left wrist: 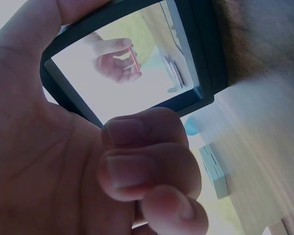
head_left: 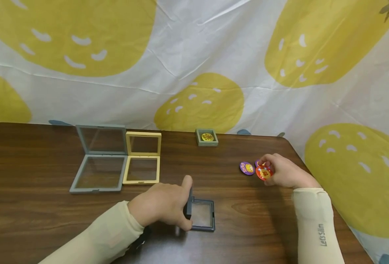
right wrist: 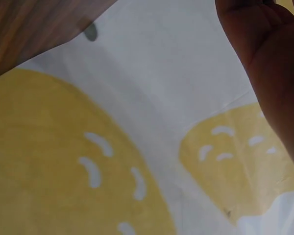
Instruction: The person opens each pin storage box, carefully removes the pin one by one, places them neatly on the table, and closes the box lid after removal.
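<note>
My left hand [head_left: 162, 203] holds the raised half of a small dark display frame [head_left: 213, 216] with clear film windows, thumb and fingers at opposite edges. The frame's other half lies flat on the table. In the left wrist view, the fingers [left wrist: 152, 161] bend at the edge of the dark frame [left wrist: 208, 44]. My right hand [head_left: 283, 170] pinches a red round badge [head_left: 264, 173] at the table's right. Beside it lies a purple round badge [head_left: 247, 168]; another purple one [head_left: 257, 163] is partly hidden. The right wrist view cuts off the right hand [right wrist: 279, 73] and leaves the badge out.
A larger grey display frame [head_left: 79, 179] stands open at the left, next to a cream one [head_left: 158, 170]. Near the back edge sits a small green frame [head_left: 207, 143] with a yellow round badge [head_left: 207, 136] inside. A lemon-print cloth [head_left: 181, 44] hangs behind the wooden table [head_left: 26, 172].
</note>
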Available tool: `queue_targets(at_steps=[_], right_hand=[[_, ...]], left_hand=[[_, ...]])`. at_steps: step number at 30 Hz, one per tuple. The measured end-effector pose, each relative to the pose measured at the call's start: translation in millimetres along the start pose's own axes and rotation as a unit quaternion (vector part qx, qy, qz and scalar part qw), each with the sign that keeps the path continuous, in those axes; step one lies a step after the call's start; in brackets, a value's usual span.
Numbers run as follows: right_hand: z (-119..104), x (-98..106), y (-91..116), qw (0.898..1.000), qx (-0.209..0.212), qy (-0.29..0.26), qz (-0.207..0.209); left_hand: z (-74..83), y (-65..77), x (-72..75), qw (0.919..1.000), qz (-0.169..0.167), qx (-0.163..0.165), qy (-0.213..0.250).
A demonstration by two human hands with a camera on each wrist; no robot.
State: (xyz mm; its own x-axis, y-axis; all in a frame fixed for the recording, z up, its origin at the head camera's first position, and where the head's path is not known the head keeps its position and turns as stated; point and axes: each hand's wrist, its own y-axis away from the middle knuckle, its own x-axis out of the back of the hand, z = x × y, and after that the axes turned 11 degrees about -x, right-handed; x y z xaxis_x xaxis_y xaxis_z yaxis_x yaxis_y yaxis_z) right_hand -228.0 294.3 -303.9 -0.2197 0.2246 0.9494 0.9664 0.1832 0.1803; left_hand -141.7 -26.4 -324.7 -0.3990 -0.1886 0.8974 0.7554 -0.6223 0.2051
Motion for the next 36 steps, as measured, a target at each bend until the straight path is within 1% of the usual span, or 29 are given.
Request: queue_targets(at_steps=[11,16,27,36], right_hand=[[20.1,-0.8,-4.8,1.000,-0.009,-0.009,-0.011],[26.9,-4.3,-7.0,1.000,-0.016,-0.008,-0.014],[28.4,-9.0,-7.5,0.999,-0.036,-0.014,-0.016],[28.1,-11.4,-9.3,0.998,-0.047,-0.020,-0.031]], left_hand=[[0.5,-0.1,0.2,1.0000,-0.001,0.006,0.001],[0.4,0.1,0.0,1.0000,-0.002,0.005,0.001],[0.3,-0.3,-0.6,1.0000,0.004,0.002,-0.004],[0.4,-0.6,-1.1,1.0000,0.004,0.006,-0.006]])
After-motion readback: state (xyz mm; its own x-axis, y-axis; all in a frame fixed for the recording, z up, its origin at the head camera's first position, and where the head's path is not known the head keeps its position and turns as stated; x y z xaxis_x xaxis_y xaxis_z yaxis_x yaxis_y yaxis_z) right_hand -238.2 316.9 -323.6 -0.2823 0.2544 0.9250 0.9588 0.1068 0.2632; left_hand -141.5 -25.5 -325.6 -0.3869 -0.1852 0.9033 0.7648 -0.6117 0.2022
